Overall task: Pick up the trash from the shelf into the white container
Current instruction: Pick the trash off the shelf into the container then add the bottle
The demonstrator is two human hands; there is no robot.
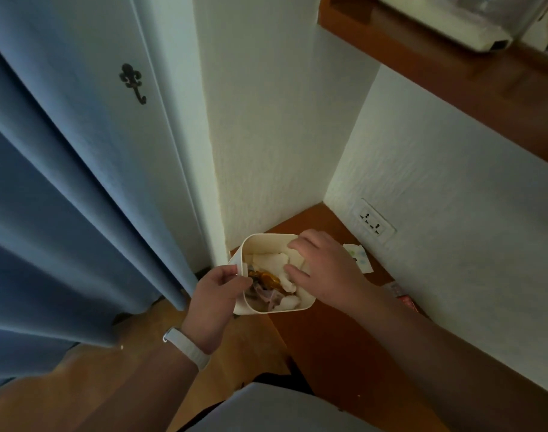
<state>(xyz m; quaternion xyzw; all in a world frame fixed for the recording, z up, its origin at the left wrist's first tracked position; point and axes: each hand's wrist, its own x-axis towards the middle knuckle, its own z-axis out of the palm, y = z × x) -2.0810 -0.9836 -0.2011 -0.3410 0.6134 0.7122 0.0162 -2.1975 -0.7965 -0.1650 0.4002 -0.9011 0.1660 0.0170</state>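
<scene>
- One white container (268,244) is seen at the corner of the brown shelf (335,332), upright, its long axis running toward the wall; tissues and wrappers lie inside.
- Two or perhaps three scraps (358,257) are left on the shelf by the wall; the farther ones are blurred.
- The container's near rim is pinched by the left hand (218,294).
- The right hand (325,269) is held over the container, fingers loosely curled onto a white tissue (274,260).
</scene>
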